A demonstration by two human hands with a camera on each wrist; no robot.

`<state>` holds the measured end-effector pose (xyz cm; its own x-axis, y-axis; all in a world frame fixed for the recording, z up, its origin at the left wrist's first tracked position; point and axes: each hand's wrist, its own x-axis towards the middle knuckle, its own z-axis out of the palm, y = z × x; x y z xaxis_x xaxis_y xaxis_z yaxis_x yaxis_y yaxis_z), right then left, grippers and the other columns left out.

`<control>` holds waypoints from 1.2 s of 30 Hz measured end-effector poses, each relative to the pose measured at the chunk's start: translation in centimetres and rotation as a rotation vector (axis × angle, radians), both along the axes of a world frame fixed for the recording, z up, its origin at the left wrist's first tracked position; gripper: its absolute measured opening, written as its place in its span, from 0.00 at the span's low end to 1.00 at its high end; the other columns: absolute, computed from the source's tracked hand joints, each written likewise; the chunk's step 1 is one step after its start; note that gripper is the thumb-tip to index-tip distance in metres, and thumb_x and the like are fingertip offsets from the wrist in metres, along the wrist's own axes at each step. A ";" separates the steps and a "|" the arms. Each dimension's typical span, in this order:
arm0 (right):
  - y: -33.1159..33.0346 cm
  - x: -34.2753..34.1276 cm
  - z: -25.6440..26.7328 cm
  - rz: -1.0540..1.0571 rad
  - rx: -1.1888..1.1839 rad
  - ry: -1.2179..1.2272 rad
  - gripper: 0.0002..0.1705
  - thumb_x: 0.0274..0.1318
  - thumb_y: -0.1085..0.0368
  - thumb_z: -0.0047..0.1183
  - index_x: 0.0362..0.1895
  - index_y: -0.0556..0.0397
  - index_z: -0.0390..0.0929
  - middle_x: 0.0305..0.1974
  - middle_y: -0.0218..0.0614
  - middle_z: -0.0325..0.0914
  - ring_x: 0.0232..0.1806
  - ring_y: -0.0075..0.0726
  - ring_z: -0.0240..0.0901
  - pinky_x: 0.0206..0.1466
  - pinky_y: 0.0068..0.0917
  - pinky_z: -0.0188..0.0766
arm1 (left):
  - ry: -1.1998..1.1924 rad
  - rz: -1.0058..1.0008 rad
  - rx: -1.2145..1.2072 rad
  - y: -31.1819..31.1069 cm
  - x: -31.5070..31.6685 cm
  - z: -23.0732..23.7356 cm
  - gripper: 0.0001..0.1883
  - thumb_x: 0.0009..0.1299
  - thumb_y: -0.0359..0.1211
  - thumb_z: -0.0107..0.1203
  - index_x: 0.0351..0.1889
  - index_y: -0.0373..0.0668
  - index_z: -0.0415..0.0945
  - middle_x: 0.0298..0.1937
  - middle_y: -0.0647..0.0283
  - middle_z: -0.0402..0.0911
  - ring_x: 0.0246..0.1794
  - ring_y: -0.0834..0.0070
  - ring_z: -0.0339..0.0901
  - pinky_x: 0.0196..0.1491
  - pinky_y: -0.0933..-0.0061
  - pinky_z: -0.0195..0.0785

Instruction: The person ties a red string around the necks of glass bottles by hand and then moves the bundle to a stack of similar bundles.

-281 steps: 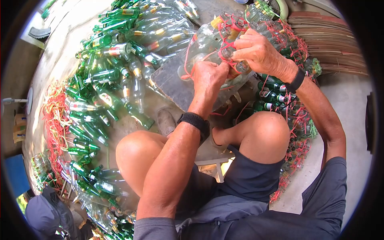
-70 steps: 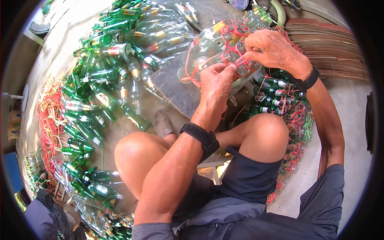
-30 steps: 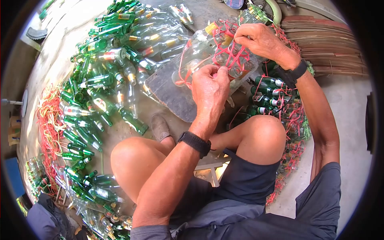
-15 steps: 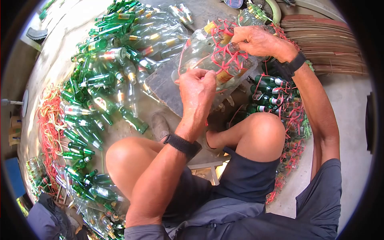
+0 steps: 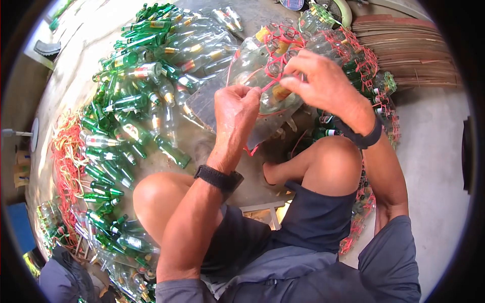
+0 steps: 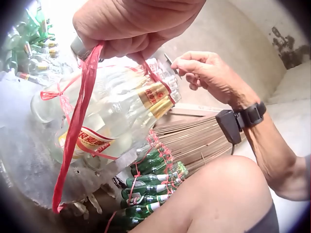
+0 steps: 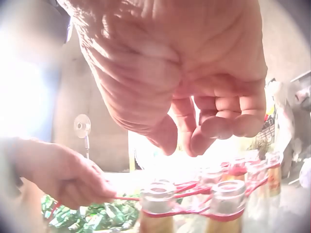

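My left hand [image 5: 236, 108] grips a red plastic strap [image 6: 80, 131] at the near left of a bundle of clear glass bottles [image 5: 251, 54]. The strap runs taut from those fingers to the bottle necks [image 7: 228, 199], where red strapping is woven round them; its loose end hangs below the hand. My right hand [image 5: 321, 83] hovers over the necks with thumb and fingers apart. In the left wrist view a thin dark sliver [image 6: 170, 62] shows at the right fingertips. The bundle lies on a dark board [image 5: 198, 105], its necks pointing right.
Loose green and clear bottles [image 5: 129, 103] cover the floor to the left, beside a heap of red and yellow straps [image 5: 65, 156]. Tied bundles of green bottles [image 6: 150, 187] stand at the right, near a stack of brown slats [image 5: 404, 50]. A bare knee [image 5: 333, 159] is close below.
My left hand has drawn left and down from the necks, pulling the strap out taut. The right hand, earlier working among the necks, has lifted off and shifted toward me, its fingers spreading.
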<state>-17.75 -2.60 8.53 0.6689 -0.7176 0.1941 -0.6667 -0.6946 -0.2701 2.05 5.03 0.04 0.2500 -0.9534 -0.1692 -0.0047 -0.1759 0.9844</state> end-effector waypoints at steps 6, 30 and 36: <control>3.3 2.1 -1.5 -0.004 -0.278 -0.056 0.06 0.59 0.68 0.64 0.39 0.53 0.82 0.38 0.42 0.76 0.42 0.55 0.78 0.47 0.46 0.76 | 0.011 0.013 -0.024 0.3 0.2 -0.3 0.17 0.69 0.36 0.62 0.28 0.28 0.84 0.17 0.65 0.77 0.22 0.81 0.71 0.28 0.66 0.68; 4.6 3.8 -8.1 -0.337 0.735 -0.476 0.12 0.73 0.63 0.52 0.37 0.59 0.80 0.30 0.30 0.81 0.30 0.22 0.80 0.32 0.27 0.81 | -0.633 -0.338 -0.105 0.6 2.9 1.3 0.14 0.69 0.39 0.59 0.37 0.37 0.88 0.25 0.43 0.82 0.30 0.44 0.84 0.43 0.50 0.79; 4.9 4.3 -7.4 -0.283 0.503 -0.378 0.11 0.70 0.67 0.52 0.38 0.64 0.80 0.28 0.46 0.81 0.32 0.32 0.82 0.38 0.39 0.76 | -0.721 -0.140 -0.513 -3.6 1.2 0.4 0.21 0.70 0.29 0.60 0.62 0.50 0.83 0.56 0.52 0.82 0.47 0.59 0.87 0.51 0.60 0.80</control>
